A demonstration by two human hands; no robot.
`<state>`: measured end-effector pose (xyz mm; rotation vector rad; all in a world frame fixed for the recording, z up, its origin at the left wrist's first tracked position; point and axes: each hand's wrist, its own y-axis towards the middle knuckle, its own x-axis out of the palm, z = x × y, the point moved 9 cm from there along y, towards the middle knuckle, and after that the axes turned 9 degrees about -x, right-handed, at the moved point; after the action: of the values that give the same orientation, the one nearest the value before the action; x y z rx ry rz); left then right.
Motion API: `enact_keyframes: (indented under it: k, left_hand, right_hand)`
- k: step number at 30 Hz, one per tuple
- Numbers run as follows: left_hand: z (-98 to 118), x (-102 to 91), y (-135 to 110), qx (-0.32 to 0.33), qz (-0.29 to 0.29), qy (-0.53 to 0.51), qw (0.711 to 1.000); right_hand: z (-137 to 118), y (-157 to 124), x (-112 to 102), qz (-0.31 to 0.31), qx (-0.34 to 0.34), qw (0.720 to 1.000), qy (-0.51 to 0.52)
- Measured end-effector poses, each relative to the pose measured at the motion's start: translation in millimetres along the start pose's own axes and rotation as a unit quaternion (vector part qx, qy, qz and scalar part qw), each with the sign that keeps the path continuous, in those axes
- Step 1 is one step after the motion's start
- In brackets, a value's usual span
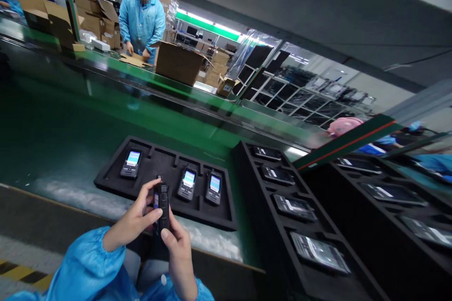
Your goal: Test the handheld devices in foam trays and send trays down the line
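Both of my hands hold one small black handheld device edge-on above the near edge of a black foam tray. My left hand grips its left side with the thumb across the front. My right hand pinches its lower right side. The tray lies on the green conveyor belt and carries three similar devices with lit screens. My sleeves are blue.
A stack of black foam trays with dark-screened devices stands to the right, with more trays beyond. Across the belt a person in a blue coat works among open cardboard boxes. Yellow-black floor tape runs at bottom left.
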<state>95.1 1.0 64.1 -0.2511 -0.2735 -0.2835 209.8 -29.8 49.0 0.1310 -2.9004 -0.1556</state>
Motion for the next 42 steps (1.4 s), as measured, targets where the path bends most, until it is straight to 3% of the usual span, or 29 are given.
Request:
enact_keyframes:
  k: [12, 19, 23, 25, 27, 31, 34, 36, 39, 42]
  left_hand:
    - [-5, 0.3, 4, 0.031, 0.048, 0.062, 0.996]
    - [-9, 7.9, 7, 0.064, 0.058, 0.095, 0.992]
    - [-5, 9.8, 17, 0.085, 0.065, 0.112, 0.988]
    - [11, 4.4, 31, 0.115, 0.109, 0.205, 0.966]
    - [28, -4.8, 54, 0.125, 0.17, 0.33, 0.92]
    - [37, -25.8, 110, 0.054, 0.226, 0.433, 0.871]
    - [29, -29.3, 132, -0.002, 0.247, 0.5, 0.83]
    - [26, -21.2, 135, -0.015, 0.254, 0.54, 0.802]
    - [30, 5.5, 131, 0.007, 0.264, 0.583, 0.768]
    - [26, 46.2, 133, 0.028, 0.226, 0.602, 0.766]
  right_hand:
    - [12, 1, -2, 0.053, -0.002, 0.997, 0.061]
    - [28, -5, -12, 0.065, -0.028, 0.997, 0.014]
    - [24, -5, -15, 0.067, -0.028, 0.996, -0.048]
    - [15, 0, -23, 0.06, -0.052, 0.986, -0.143]
    - [2, 8, -38, 0.073, -0.113, 0.956, -0.26]
    - [-12, 17, -69, 0.138, -0.251, 0.857, -0.428]
    - [-4, 18, -78, 0.148, -0.288, 0.833, -0.449]
    - [1, 16, -78, 0.153, -0.295, 0.83, -0.448]
    - [3, 13, -77, 0.166, -0.293, 0.832, -0.442]
    - [2, 11, -78, 0.173, -0.285, 0.84, -0.429]
